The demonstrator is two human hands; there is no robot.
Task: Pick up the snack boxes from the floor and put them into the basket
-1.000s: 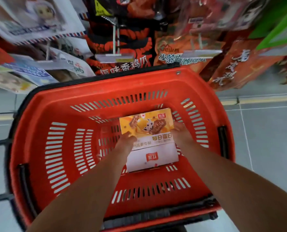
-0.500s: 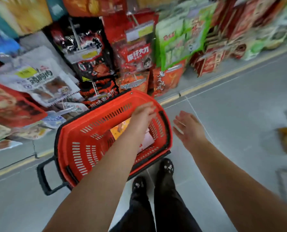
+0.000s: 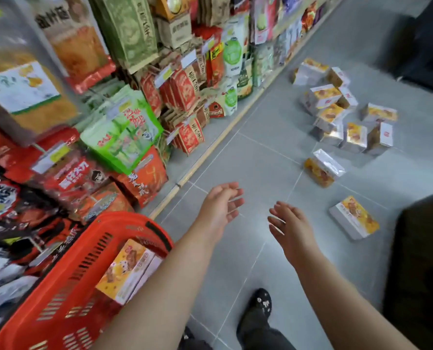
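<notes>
Now, your hands: left hand (image 3: 221, 205) and right hand (image 3: 292, 226) spread, apart.
Red plastic basket (image 3: 124, 217): one yellow-and-white cardboard snack box (image 3: 127, 269) inside.

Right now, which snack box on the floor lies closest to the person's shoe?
The lone snack box lying flat, picture side up, right of the right hand. It is nearer the shoe than the tilted box and the pile beyond.
</notes>
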